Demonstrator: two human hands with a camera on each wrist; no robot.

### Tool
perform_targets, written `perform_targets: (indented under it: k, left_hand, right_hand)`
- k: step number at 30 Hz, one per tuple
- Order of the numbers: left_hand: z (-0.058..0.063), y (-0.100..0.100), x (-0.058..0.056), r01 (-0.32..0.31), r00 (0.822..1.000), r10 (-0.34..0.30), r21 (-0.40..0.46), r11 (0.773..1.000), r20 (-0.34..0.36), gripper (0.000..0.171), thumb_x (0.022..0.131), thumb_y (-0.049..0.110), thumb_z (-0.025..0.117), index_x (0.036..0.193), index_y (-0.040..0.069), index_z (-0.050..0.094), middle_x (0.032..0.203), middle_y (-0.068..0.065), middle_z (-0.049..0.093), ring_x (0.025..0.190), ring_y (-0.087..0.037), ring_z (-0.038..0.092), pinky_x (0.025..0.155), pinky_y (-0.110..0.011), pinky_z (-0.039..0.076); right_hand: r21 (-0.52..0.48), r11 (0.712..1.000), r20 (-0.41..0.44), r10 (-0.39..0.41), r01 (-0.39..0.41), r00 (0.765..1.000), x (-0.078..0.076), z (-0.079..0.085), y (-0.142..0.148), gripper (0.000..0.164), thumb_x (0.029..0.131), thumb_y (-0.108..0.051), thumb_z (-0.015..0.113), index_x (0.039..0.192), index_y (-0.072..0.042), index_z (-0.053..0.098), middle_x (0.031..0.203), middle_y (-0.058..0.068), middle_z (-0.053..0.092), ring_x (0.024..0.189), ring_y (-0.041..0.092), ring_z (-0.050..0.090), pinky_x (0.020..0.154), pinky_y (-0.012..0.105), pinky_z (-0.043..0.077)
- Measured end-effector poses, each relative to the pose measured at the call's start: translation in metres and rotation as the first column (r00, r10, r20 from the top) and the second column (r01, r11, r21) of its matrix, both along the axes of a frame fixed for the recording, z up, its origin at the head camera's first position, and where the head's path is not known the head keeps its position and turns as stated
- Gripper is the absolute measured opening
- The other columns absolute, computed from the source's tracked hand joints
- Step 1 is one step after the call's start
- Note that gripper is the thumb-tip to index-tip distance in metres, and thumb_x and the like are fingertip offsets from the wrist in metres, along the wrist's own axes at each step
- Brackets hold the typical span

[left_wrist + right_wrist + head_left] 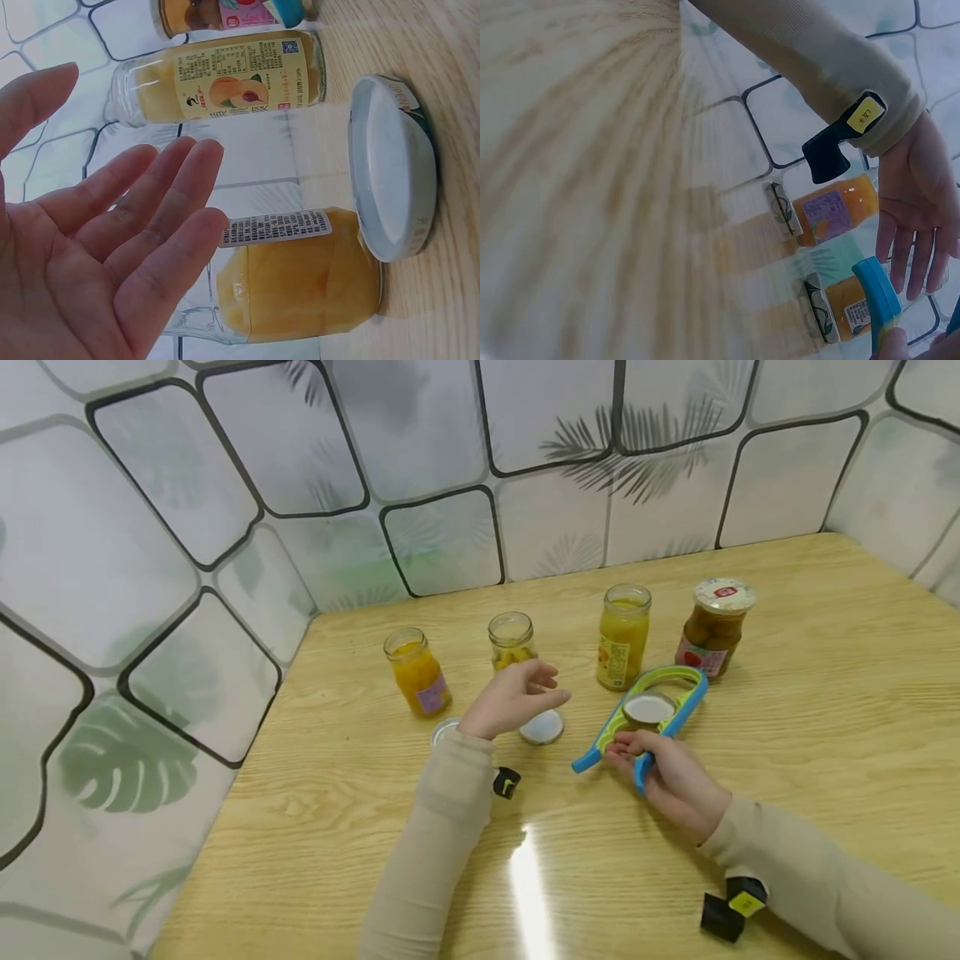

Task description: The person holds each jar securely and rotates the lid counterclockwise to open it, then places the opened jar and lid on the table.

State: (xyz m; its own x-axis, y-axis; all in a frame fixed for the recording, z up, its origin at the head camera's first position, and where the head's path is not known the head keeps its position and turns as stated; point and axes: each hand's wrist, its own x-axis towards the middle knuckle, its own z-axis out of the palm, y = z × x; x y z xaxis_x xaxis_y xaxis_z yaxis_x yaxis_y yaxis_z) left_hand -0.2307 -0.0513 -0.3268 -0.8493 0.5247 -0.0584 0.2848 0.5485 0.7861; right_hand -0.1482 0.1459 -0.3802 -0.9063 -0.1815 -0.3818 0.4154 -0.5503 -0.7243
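My right hand (678, 781) holds a blue and green jar opener (686, 714) by one handle, with the other handle pointing left. A lid (648, 708), pale inside up, sits within the opener's loop; whether it is gripped I cannot tell. My left hand (513, 697), fingers extended and holding nothing, hovers by an uncapped jar of yellow fruit (512, 647), partly covering it. Just below that hand is a loose white lid (542, 727). In the left wrist view its palm (67, 262) faces the camera, near the jar (300, 285) and lid (394, 172).
An uncapped jar of orange fruit (418, 677) stands at left, with another lid (445, 729) partly behind my left wrist. Farther right are a tall open yellow jar (624, 639) and a capped brown jar (712, 631). A patterned wall (442, 543) borders the wooden table (315, 860).
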Motion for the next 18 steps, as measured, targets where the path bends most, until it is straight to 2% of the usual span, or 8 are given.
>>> perform_targets:
  k: [9, 14, 18]
  left_hand:
    - [0.0038, 0.0008, -0.0003, -0.001, 1.000, 0.001, -0.013, 1.000, -0.004, 0.047, 0.087, 0.035, 0.057, 0.124, 0.006, 0.050, 0.116, -0.007, 0.056, 0.102, -0.018, 0.055, 0.082, -0.026, 0.044]
    - [0.0036, 0.0002, 0.0001, -0.002, 1.000, 0.002, -0.020, 1.000, -0.002, 0.048, 0.087, 0.036, 0.057, 0.125, 0.007, 0.050, 0.116, -0.006, 0.056, 0.102, -0.018, 0.055, 0.082, -0.026, 0.044]
    - [0.0019, 0.0004, 0.0001, -0.006, 1.000, 0.006, -0.021, 1.000, 0.000, 0.048, 0.087, 0.035, 0.057, 0.125, 0.006, 0.050, 0.115, -0.006, 0.056, 0.102, -0.018, 0.054, 0.082, -0.027, 0.044]
  right_hand:
    - [0.039, 0.999, -0.008, -0.005, 0.005, 1.000, -0.0029, -0.0001, -0.0004, 0.055, 0.085, 0.006, 0.032, 0.135, 0.009, 0.010, 0.124, 0.016, 0.023, 0.112, 0.018, 0.034, 0.097, 0.022, 0.032]
    - [0.038, 0.999, -0.007, -0.004, 0.005, 1.000, -0.0028, 0.0004, -0.0010, 0.056, 0.084, 0.007, 0.031, 0.135, 0.010, 0.008, 0.123, 0.016, 0.023, 0.112, 0.018, 0.034, 0.097, 0.023, 0.032]
    - [0.036, 0.999, -0.010, 0.006, -0.005, 1.000, -0.0017, 0.0013, -0.0004, 0.049, 0.083, 0.007, 0.032, 0.130, 0.010, 0.017, 0.121, 0.017, 0.024, 0.105, 0.015, 0.040, 0.096, 0.022, 0.033]
